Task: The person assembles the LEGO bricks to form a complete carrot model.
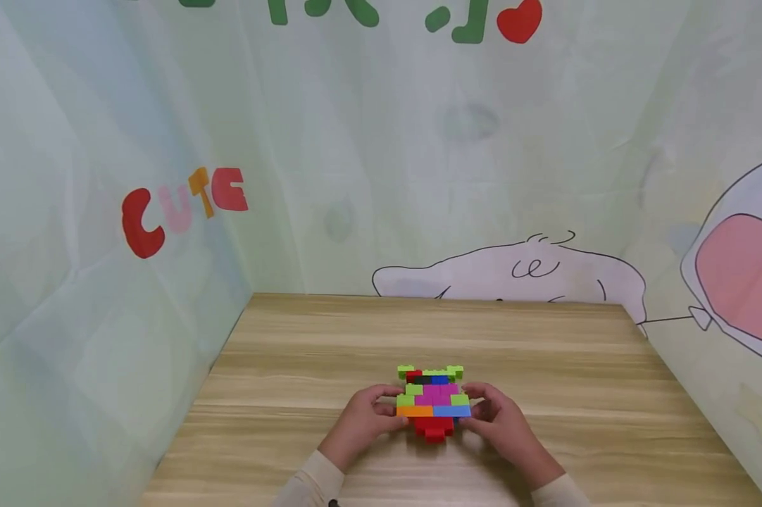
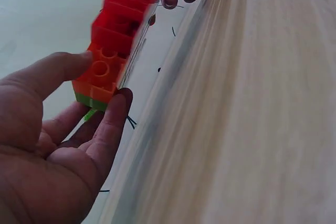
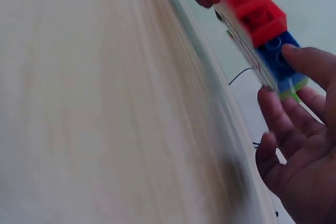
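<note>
A model built of toy building bricks (image 1: 436, 393) is held between both hands at the middle of the table. Seen from the head, its face has pink, lime green, orange and light blue bricks, with red bricks (image 1: 434, 426) jutting out at the near side. My left hand (image 1: 363, 424) grips the left end, its thumb on an orange brick (image 2: 100, 69) in the left wrist view. On the opposite end my right hand (image 1: 501, 429) pinches the model, thumb against a dark blue brick (image 3: 278, 53). Fingers of both hands lie along the lime green side.
The wood-grain table (image 1: 292, 352) spreads around the hands. A pale printed cloth (image 1: 355, 176) with letters and cartoon drawings hangs behind it and at both sides. Beige sleeves (image 1: 317, 479) cover the forearms.
</note>
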`<state>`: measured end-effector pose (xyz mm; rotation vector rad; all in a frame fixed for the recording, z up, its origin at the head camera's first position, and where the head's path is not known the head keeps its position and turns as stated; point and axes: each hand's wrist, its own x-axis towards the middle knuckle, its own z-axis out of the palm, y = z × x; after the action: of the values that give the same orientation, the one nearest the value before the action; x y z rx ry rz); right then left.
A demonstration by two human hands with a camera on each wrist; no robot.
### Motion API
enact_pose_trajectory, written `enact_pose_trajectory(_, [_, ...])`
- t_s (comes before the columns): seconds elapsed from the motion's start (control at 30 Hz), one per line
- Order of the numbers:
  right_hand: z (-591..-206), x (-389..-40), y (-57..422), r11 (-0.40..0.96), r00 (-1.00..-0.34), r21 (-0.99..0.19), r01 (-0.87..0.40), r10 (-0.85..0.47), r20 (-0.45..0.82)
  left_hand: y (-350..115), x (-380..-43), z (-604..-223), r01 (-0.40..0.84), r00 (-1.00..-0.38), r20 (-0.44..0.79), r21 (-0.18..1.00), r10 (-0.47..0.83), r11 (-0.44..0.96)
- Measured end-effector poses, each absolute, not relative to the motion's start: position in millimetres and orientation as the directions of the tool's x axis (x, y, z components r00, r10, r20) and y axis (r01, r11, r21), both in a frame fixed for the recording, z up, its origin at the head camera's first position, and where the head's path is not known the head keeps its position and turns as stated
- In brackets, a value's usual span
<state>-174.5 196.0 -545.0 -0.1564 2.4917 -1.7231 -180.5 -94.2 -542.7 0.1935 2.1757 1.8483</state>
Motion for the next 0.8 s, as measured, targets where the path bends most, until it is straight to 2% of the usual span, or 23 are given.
enact_pose_trajectory(0.1, [-545, -178, 199, 0.416, -0.984, -0.907, -0.072, -0.178, -0.004, -95, -183, -545, -0.028, -0.951, -0.093, 0.976, 0.296, 0.216])
enact_pose_trajectory(0.3, [-549, -183, 202, 0.536, -0.973, -0.828, -0.162, -0.224, 0.045, -95, -190, -546, 0.122, -0.960, -0.024, 0.859, 0.278, 0.496])
enact_pose_trajectory(0.43, [-555, -186, 199, 0.579, -0.970, -0.791, -0.198, -0.234, 0.072, -93, -193, -546, 0.132, -0.966, -0.036, 0.780, 0.255, 0.612])
enact_pose_trajectory(0.7, [-554, -187, 195, 0.608, -0.972, -0.773, -0.183, -0.227, 0.052, -92, -194, -545, 0.076, -0.969, -0.087, 0.787, 0.233, 0.613])
enact_pose_trajectory(0.8, [-548, -185, 200, 0.660, -0.969, -0.726, -0.191, -0.245, 0.032, -97, -194, -542, 0.083, -0.968, -0.078, 0.797, 0.238, 0.599])
